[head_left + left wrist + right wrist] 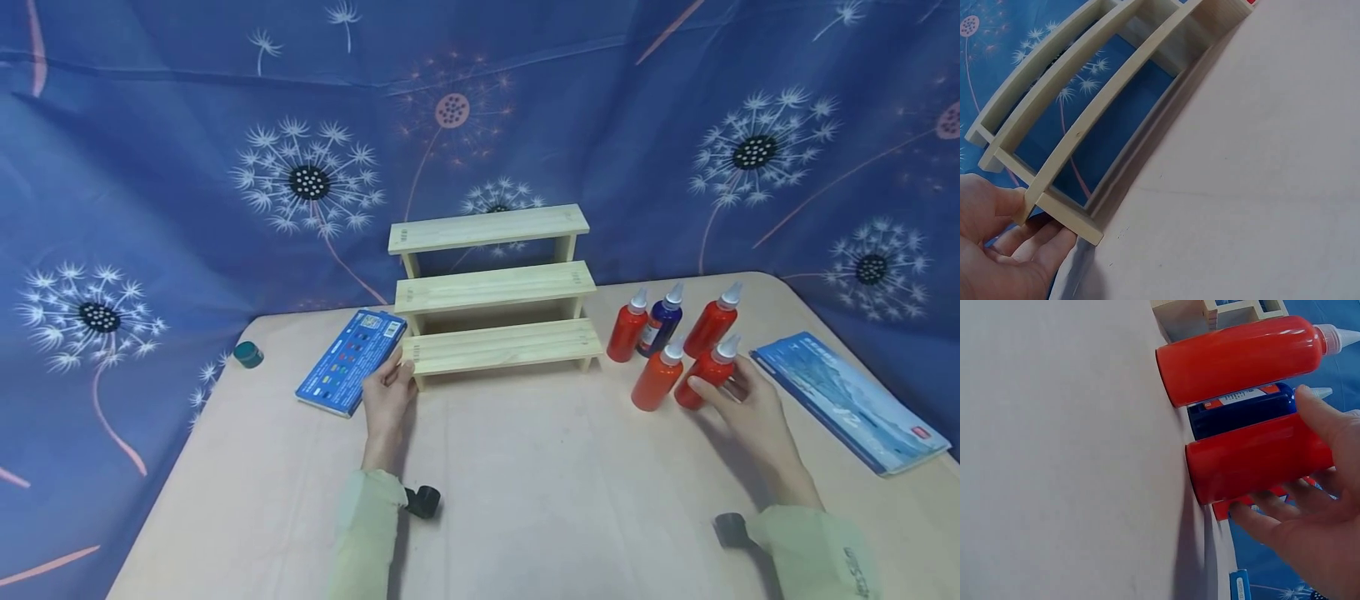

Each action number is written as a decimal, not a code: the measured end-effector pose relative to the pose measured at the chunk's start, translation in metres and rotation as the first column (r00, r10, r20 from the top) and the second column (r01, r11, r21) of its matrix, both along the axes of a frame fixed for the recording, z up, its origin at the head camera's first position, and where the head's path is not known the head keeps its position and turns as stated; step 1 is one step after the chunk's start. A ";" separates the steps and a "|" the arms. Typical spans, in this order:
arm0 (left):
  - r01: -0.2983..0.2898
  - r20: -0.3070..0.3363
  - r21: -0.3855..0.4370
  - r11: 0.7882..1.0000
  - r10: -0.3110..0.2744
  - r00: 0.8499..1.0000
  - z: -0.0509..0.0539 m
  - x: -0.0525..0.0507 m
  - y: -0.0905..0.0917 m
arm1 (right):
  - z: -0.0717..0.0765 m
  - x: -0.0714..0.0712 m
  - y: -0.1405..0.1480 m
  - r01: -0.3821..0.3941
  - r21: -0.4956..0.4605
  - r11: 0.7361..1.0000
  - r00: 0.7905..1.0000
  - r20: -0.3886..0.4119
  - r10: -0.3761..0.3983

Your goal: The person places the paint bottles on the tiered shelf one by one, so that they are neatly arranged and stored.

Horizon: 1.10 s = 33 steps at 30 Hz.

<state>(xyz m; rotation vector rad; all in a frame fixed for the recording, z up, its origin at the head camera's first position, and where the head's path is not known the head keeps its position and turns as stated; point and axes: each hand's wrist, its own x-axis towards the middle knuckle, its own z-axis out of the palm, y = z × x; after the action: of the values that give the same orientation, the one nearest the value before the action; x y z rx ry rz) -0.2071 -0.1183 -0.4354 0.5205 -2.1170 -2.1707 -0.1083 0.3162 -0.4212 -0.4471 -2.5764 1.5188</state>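
A three-step wooden shelf rack (504, 348) stands on the table. My left hand (388, 398) grips the left end of its lowest step. In the left wrist view the thumb of that hand (1007, 240) lies against the step's end, with the fingers below. On the right, my right hand (746, 408) holds a red paint bottle (703, 377) with a pale pointed cap, thumb on one side and fingers on the other. Close beside it stand an orange-red bottle (657, 382), two red bottles (627, 333) and a dark blue bottle (660, 327), all upright.
A blue printed box (351, 360) lies left of the rack, with a small green jar (248, 354) farther left. A blue pad with a landscape cover (851, 400) lies at the right edge. Behind the table hangs a blue dandelion cloth (180, 192).
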 end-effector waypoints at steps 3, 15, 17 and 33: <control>-0.002 0.001 0.002 1.000 0.002 1.000 -0.001 -0.001 0.000 | -0.001 -0.002 -0.001 0.006 0.001 1.000 1.000 0.003 -0.006; -0.019 -0.019 -0.015 1.000 0.019 1.000 0.000 0.001 0.001 | 0.000 -0.001 0.004 0.063 0.069 0.996 0.996 0.058 -0.067; -0.019 -0.021 -0.019 1.000 0.018 1.000 -0.001 0.001 0.001 | 0.003 0.001 0.005 0.067 0.067 0.995 0.995 0.068 -0.072; -0.019 -0.029 -0.021 1.000 0.018 0.999 0.000 0.002 0.002 | 0.041 0.014 0.001 0.075 0.130 0.989 0.996 -0.051 -0.068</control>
<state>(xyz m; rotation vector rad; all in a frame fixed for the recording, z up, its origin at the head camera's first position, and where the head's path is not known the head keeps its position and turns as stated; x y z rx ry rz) -0.2053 -0.1160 -0.4352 0.5017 -2.1092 -2.1307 -0.0940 0.3167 -0.3800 -0.4777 -2.5756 1.3107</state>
